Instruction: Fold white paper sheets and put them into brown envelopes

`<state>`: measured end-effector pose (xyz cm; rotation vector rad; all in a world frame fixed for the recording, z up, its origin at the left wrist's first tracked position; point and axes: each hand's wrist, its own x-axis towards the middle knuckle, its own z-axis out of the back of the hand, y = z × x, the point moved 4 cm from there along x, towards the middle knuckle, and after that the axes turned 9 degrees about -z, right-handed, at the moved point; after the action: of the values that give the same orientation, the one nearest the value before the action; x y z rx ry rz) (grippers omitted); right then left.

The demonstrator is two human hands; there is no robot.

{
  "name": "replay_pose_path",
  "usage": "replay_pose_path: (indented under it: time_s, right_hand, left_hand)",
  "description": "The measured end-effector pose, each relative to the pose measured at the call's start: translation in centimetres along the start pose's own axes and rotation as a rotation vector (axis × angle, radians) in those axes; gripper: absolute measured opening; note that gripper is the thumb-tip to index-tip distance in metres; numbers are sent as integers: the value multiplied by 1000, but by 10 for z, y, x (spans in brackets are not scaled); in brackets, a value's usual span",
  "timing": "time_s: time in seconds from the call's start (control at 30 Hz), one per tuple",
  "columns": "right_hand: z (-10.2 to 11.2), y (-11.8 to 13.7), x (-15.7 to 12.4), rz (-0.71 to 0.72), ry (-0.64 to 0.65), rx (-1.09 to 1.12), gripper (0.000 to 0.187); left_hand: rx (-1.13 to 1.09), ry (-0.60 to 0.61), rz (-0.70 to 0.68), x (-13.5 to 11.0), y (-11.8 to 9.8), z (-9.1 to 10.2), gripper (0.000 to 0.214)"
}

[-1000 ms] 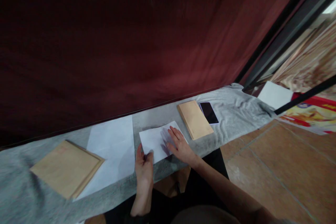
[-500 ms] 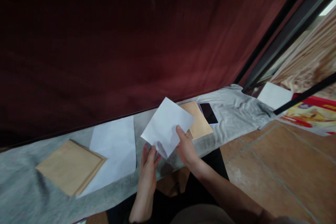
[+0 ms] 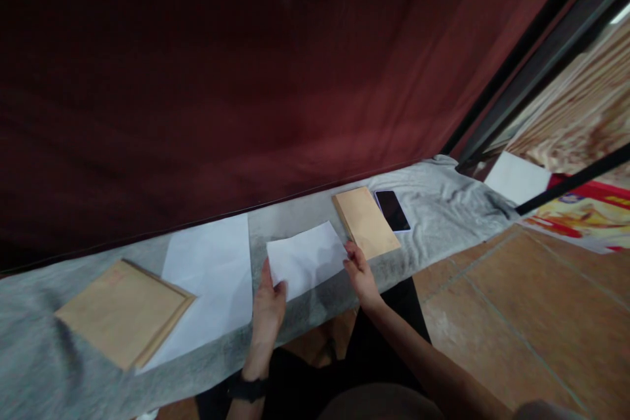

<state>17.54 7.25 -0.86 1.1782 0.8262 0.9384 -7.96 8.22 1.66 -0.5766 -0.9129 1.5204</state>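
Between my two hands is a folded white sheet of paper, held over the grey cloth. My left hand grips its left edge, thumb on top. The fingers of my right hand pinch its right edge. Just beyond my right hand lies a stack of tan envelopes, with a phone beside it, screen up. To the left of my left hand, a larger white sheet lies flat. Another stack of brown envelopes overlaps that sheet's left side.
A grey cloth covers the narrow bench or table, which runs along a dark red panel. At the right are a dark metal frame, a white box-like object and a red-and-yellow printed package above the tiled floor.
The white paper has turned from a tilted diamond to nearly level and come lower. My left hand has closed on its left edge; my right hand has shifted to its right edge.
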Motion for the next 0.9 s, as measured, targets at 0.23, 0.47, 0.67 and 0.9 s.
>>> replay_pose_path:
  time_s: [0.23, 0.47, 0.67, 0.9]
  right_hand:
    - [-21, 33, -28, 487, 337, -610, 46]
    - [-39, 32, -40, 611, 392, -880, 50]
    - [-38, 32, -39, 609, 409, -906, 58]
    - [-38, 24, -40, 584, 331, -926, 56]
  left_hand:
    - [198, 104, 40, 1, -11, 0, 65]
    - [366, -86, -211, -15, -35, -2, 55]
    - [426, 168, -501, -48, -52, -60, 58]
    - [549, 174, -473, -52, -42, -61, 65]
